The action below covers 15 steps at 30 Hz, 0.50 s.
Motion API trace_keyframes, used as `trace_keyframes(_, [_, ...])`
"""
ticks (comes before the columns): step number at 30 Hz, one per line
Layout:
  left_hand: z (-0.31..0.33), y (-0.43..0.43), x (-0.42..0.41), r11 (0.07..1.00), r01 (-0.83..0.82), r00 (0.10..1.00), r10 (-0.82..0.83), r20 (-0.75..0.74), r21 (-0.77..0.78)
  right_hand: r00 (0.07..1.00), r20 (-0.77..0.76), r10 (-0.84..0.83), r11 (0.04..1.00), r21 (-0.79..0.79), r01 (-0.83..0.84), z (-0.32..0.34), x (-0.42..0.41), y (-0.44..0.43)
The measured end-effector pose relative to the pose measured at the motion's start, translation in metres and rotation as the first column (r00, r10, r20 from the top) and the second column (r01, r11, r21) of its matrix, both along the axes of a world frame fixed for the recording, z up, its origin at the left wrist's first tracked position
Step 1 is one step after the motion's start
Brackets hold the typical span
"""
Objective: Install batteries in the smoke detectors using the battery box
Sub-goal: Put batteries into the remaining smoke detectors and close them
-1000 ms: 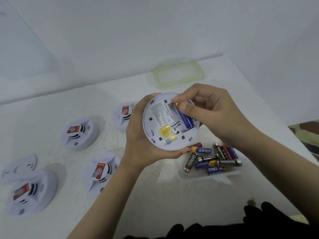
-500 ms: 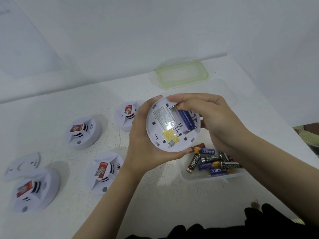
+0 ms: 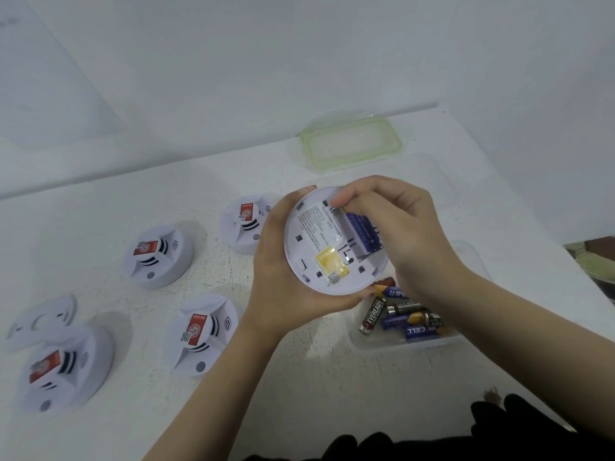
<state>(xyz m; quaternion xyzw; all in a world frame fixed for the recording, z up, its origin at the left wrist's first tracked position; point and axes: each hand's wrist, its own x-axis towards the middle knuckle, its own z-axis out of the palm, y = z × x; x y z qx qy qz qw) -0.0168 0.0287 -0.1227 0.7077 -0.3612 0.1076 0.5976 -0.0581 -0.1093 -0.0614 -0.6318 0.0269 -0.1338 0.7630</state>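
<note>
My left hand (image 3: pixel 279 277) grips a round white smoke detector (image 3: pixel 319 254) from its left edge, with its back side turned up toward me. Blue batteries (image 3: pixel 364 232) lie in its open compartment, beside a printed label and a yellow sticker. My right hand (image 3: pixel 409 227) curls over the detector's right side, its fingertips pinching the top end of a blue battery. Just below the detector, a clear plastic battery box (image 3: pixel 382 342) holds several loose batteries (image 3: pixel 399 319).
Several more smoke detectors stand face up on the white table: one (image 3: pixel 156 256), another (image 3: pixel 244 224), a third (image 3: pixel 201 331), and one at the near left (image 3: pixel 63 367). A loose mounting plate (image 3: pixel 40 322) lies at far left. The box's green-rimmed lid (image 3: pixel 349 143) rests by the wall.
My right hand's fingers slid up to the top end of the battery in the compartment. The detector stayed in my left hand, shifting only slightly.
</note>
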Motion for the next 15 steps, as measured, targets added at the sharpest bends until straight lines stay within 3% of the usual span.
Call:
trace_keyframes(6, [0.003,0.009,0.008,0.995,-0.086,0.994,0.083,0.068,0.041,0.989,0.142,0.041,0.987,-0.162,-0.018,-0.011,-0.005,-0.002])
trace_keyframes(12, [0.0,0.009,0.01,0.998,-0.019,0.998,0.021,-0.051,0.055,0.998,0.064,-0.011,0.999,0.034,0.009,-0.008,-0.006,-0.001])
trace_keyframes(15, [-0.001,0.006,0.009,0.991,-0.053,0.998,0.05,0.028,0.121,0.999,0.003,-0.053,0.994,0.093,0.053,-0.007,-0.004,-0.001])
